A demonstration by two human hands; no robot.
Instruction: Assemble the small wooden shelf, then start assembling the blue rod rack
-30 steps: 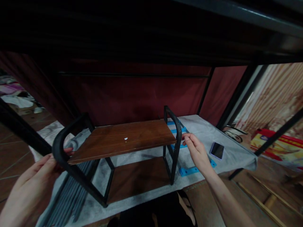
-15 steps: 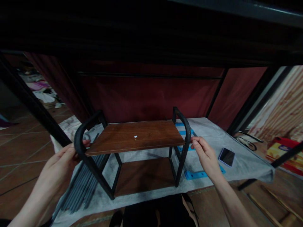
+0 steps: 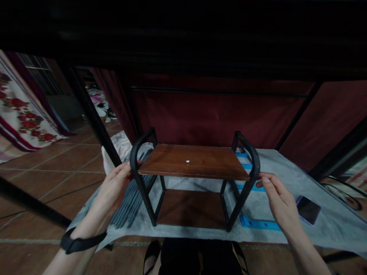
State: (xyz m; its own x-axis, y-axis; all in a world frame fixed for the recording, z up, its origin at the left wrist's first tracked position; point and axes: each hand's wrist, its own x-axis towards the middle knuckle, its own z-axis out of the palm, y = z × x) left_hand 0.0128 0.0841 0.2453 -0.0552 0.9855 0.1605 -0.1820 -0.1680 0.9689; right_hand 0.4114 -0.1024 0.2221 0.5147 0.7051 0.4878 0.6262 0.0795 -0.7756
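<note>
A small two-tier shelf rack with brown wood boards and black metal tube sides stands upright in front of me. My left hand grips its left side frame, the fingertips passing behind the tube at board height. On the opposite side, my right hand has its curled fingers against the right side frame, thumb towards me; part of that grip is hidden. One small white spot shows on the upper board. The lower board lies in shadow near the cloth.
Grey cloth covers the low surface. Grey rods lie left of the rack; blue strips with holes and a phone lie right. A dark beam spans overhead, with posts at the sides.
My view has turned left, so the rack and both hands appear farther right. Both hands stay at the rack's sides; the rack looks little changed on the cloth.
</note>
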